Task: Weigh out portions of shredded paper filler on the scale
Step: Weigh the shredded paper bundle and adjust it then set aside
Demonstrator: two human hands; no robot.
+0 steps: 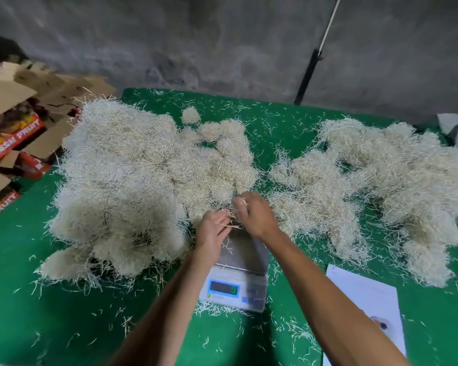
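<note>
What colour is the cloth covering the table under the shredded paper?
Green, a plain solid green table cloth, seen clearly in the head view, scattered with pale paper strands.

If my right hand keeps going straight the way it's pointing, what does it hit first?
Most likely the big left pile of shredded paper: the right hand points away and slightly left, its fingers almost at the pile's edge. Depth is uncertain.

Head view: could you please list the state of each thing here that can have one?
Scale: pan nearly bare, a few strands on it; display unreadable.
Left hand: over the pan, fingers pinching a few strands.
Right hand: curled on strands at the pile's edge.
Left pile: heaped, loose.
Right pile: spread in clumps.
Boxes: flaps open.
Paper sheet: lying flat.
</note>
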